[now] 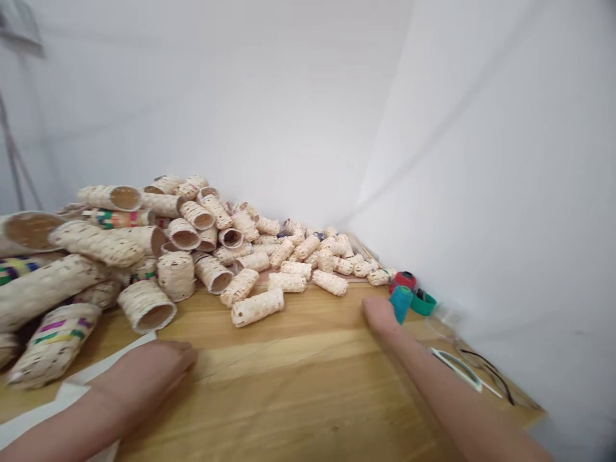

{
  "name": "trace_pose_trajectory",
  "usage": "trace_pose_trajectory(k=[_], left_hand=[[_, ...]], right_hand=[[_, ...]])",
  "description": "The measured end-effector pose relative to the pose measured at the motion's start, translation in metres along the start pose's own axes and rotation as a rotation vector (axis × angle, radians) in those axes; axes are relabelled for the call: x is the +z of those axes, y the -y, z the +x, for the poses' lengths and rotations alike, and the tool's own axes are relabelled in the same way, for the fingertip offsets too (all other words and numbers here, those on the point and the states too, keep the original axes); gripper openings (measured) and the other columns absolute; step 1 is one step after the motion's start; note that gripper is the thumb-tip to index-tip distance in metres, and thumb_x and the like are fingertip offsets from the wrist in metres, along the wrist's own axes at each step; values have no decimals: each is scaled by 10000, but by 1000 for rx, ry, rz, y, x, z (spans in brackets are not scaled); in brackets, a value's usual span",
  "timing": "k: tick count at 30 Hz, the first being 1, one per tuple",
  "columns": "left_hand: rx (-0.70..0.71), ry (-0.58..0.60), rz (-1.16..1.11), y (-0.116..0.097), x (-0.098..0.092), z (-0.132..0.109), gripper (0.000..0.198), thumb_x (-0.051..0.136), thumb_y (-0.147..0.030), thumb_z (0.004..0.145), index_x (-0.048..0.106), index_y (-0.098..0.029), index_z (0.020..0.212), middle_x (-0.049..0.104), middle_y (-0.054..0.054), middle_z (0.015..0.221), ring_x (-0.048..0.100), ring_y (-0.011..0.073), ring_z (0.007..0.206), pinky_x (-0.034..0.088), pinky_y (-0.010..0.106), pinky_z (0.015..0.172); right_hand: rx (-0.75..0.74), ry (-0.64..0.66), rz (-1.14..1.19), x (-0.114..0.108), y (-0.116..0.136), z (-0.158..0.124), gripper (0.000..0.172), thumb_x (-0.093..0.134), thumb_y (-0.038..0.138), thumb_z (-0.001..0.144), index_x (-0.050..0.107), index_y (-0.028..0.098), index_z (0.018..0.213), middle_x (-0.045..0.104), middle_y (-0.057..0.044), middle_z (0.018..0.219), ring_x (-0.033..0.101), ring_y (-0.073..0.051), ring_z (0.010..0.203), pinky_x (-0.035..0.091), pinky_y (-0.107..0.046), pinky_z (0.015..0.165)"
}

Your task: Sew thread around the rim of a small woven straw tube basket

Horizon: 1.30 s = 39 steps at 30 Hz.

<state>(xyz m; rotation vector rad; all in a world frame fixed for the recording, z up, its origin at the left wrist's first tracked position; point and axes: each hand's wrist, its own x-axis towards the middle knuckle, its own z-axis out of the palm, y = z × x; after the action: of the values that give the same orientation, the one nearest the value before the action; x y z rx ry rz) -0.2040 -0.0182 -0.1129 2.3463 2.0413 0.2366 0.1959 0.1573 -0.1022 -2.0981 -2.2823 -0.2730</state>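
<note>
Head view — right hand [382, 316] by teal cap [401, 303], tubes [257, 307]

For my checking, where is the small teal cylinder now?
In the head view, the teal cylinder stands at the wooden table's right, beside the right hand, with a green piece to its right and a red piece behind.

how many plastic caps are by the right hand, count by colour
red plastic cap: 1
teal plastic cap: 1
green plastic cap: 1
total: 3, all just beyond the fingers of the right hand
</note>
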Motion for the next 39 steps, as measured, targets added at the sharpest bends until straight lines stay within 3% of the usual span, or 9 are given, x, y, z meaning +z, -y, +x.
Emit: trace_pose_trajectory(k=[6, 13, 17, 20, 22, 25, 30, 35, 39], left_hand=[[26, 78, 126, -12, -20, -5, 316, 318, -130, 815, 632, -145, 780, 681, 86, 802, 616, 224, 744, 425, 287, 658], [107, 130, 43, -17, -26, -4, 215, 437, -182, 800, 637, -189, 877, 693, 74, 893, 626, 233, 805, 422, 289, 662], [158, 91, 117, -32, -24, -5, 185, 449, -112, 765, 626, -162, 740, 683, 88, 804, 613, 236, 747, 396, 301, 629], [156, 75, 124, -38, -27, -4, 204, 442, -80, 774, 620, -163, 720, 675, 79, 782, 597, 208, 718, 380, 292, 636], [158, 74, 121, -40, -33, -5, 193, 455, -78, 775, 619, -165, 722, 668, 70, 767, 582, 192, 691, 363, 277, 613], [156, 54, 104, -43, -44, -8, 179, 458, -102, 782, 622, -173, 771, 649, 49, 710, 557, 179, 640, 318, 255, 559], [161, 12, 40, -51, -57, -13, 185, 444, -169, 792, 626, -190, 813, 634, 26, 655, 524, 163, 570, 236, 250, 508], [158, -24, 21, -61, -59, -15, 188, 426, -176, 788, 613, -185, 800, 638, 30, 655, 524, 159, 582, 231, 249, 516], [153, -32, -31, -69, -59, -17, 164, 425, -162, 771, 588, -175, 777, 631, 29, 651, 508, 149, 562, 235, 250, 517]], right_hand=[[-65, 58, -50, -15, -15, -25, 106, 523, 147, 875, 605, 102, 825, 644, -89, 855, 612, -197, 817, 462, -316, 687], [-154, 67, 84, -53, -56, -66, 205, 426, 267, 849, 542, 205, 692, 639, -27, 663, 597, -190, 606, 377, -266, 508], [-199, -184, -46, -70, -54, -92, 229, 416, 310, 825, 627, 227, 856, 698, -75, 815, 641, -258, 622, 378, -308, 429], [-412, -442, -5, -77, -24, -116, 349, 375, 327, 873, 594, 217, 1121, 675, -92, 1052, 664, -286, 832, 491, -345, 511], [-596, -494, 109, -81, 8, -133, 342, 353, 341, 919, 596, 219, 1125, 659, -85, 1094, 645, -266, 930, 541, -360, 660], [-772, -335, 365, -83, 62, -150, 287, 389, 259, 933, 598, 231, 1127, 660, -45, 1101, 622, -206, 992, 516, -338, 851], [-833, -145, 711, -72, 131, -147, 370, 505, 188, 876, 536, 229, 1242, 579, -36, 1245, 536, -206, 1135, 438, -359, 980], [-850, -66, 949, -58, 160, -129, 374, 549, 163, 852, 566, 224, 1221, 576, -25, 1254, 520, -187, 1155, 394, -334, 1014], [-853, -55, 983, -52, 169, -123, 245, 575, 220, 866, 634, 220, 1103, 657, -22, 1108, 593, -175, 1022, 451, -289, 898]])
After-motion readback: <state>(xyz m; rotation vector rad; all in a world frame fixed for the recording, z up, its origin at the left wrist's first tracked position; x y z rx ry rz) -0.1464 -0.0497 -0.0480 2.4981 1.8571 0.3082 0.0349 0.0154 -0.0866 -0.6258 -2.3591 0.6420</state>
